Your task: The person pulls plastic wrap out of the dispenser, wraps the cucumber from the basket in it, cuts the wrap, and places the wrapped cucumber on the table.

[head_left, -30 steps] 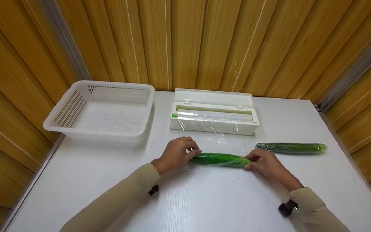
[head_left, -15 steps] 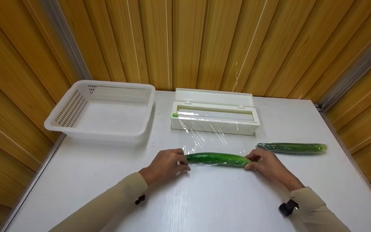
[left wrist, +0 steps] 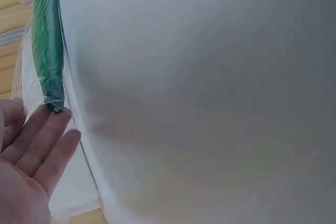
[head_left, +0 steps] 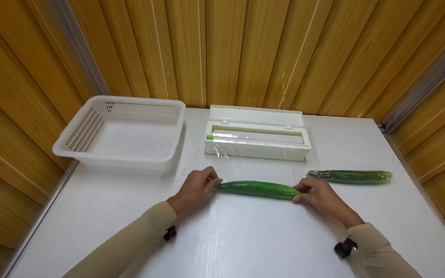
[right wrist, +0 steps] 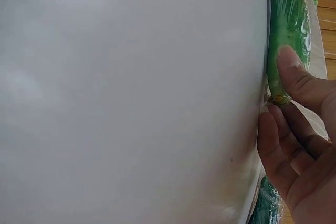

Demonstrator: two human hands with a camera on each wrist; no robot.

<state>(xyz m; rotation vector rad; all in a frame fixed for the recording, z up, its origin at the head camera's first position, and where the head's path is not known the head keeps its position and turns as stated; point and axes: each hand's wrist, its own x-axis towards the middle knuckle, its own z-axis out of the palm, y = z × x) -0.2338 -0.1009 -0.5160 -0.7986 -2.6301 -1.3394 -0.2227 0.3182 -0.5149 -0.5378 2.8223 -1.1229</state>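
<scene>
A green cucumber (head_left: 259, 189) with clear plastic wrap (left wrist: 42, 83) around it lies crosswise on the white table, between both hands. At its left end, my left hand (head_left: 196, 188) pinches the wrap between thumb and index finger, while the other fingers reach out straight under the tip, as the left wrist view shows. My right hand (head_left: 321, 199) grips the right end, its thumb pressed on the skin and its fingers curled behind the tip (right wrist: 281, 99). Thin film stretches back from the cucumber to a white wrap dispenser (head_left: 259, 151), whose lid stands raised.
A second wrapped cucumber (head_left: 352, 176) lies to the right, just beyond my right hand. At the back left stands a white perforated basket (head_left: 160, 158). Behind the table (head_left: 253, 239) rises a wood-panelled wall (head_left: 226, 54).
My left hand has shifted left, off the cucumber's body to its left tip, and its fingers have regripped. The film's loose front edge now lies against the cucumber. My right hand has stayed put.
</scene>
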